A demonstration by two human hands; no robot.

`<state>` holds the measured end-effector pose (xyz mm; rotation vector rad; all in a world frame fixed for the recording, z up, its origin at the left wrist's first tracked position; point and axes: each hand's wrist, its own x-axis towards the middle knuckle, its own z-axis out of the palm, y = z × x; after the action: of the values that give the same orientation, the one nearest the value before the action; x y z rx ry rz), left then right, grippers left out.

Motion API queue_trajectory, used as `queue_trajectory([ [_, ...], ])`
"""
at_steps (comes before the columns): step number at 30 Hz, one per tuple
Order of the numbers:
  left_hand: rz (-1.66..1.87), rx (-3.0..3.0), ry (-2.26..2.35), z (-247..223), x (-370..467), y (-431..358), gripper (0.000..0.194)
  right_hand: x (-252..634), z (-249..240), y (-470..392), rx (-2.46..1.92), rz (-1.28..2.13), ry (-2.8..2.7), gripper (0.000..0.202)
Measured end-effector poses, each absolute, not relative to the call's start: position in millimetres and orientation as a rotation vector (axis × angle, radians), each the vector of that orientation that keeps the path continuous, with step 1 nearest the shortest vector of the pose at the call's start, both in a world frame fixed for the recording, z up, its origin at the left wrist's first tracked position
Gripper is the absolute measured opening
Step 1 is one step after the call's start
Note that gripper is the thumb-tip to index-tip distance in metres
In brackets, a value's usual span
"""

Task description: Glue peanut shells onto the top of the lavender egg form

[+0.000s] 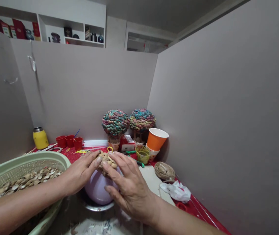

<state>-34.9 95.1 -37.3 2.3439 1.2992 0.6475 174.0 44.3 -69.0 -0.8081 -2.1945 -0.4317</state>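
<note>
Two hands, left hand and right hand, rest with fingers loosely spread on a cap of shells topping one lilac balloon. From here the balloon lies just below and between them, roundish, no clear long axis, neither hand plainly nearer. It sits in one metal bowl. Leftward, one green basket; beyond, three red cups, two multicoloured balls; rightward, one twine coil.
</note>
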Motion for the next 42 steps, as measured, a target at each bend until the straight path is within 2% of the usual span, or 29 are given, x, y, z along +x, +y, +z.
queue_trajectory([
  [4, 0.633, 2.341, 1.273, -34.1, -35.9, 92.5, 0.076, 175.6, -77.7, 50.6, -0.907, -0.483, -2.333, 0.056],
  [18, 0.648, 2.349, 1.187, -37.9, -38.5, 96.1, 0.07, 176.4, -79.0, 54.2, -0.902, -0.501, -2.381, 0.056],
  [24, 0.658, 2.34, 1.193, -35.0, -37.8, 93.2, 0.067, 176.5, -79.8, 54.2, -0.878, -0.381, -2.365, 0.063],
  [30, 0.687, 2.357, 1.139, -29.8, -36.1, 89.2, 0.066, 185.6, -85.9, 57.7, -0.733, -0.343, -2.207, 0.056],
  [42, 0.662, 2.323, 1.21, -32.4, -36.6, 89.6, 0.068, 184.5, -80.8, 54.1, -0.8, -0.339, -2.296, 0.053],
])
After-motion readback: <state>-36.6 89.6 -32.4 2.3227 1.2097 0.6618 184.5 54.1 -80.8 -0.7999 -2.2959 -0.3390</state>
